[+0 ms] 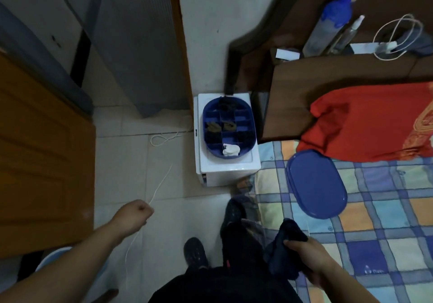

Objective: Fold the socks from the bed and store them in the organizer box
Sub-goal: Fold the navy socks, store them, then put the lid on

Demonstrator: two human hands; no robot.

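Observation:
A blue oval organizer box [250,124] with many compartments sits on a white unit beside the bed. Dark socks, brown socks and one white sock [231,149] fill several of its cells. Its blue lid [316,183] lies on the checked bedsheet [379,211]. My right hand [307,256] grips a dark navy sock [288,244] at the bed's near edge. My left hand [134,213] hangs over the floor tiles with its fingers curled into a fist, holding nothing.
The white unit [234,174] stands between the wall and bed. An orange pillow [365,120] lies at the head of the bed. Bottles and a white cable [398,35] rest on the headboard shelf. A wooden door [42,157] is at left; a white cord [161,183] crosses the floor.

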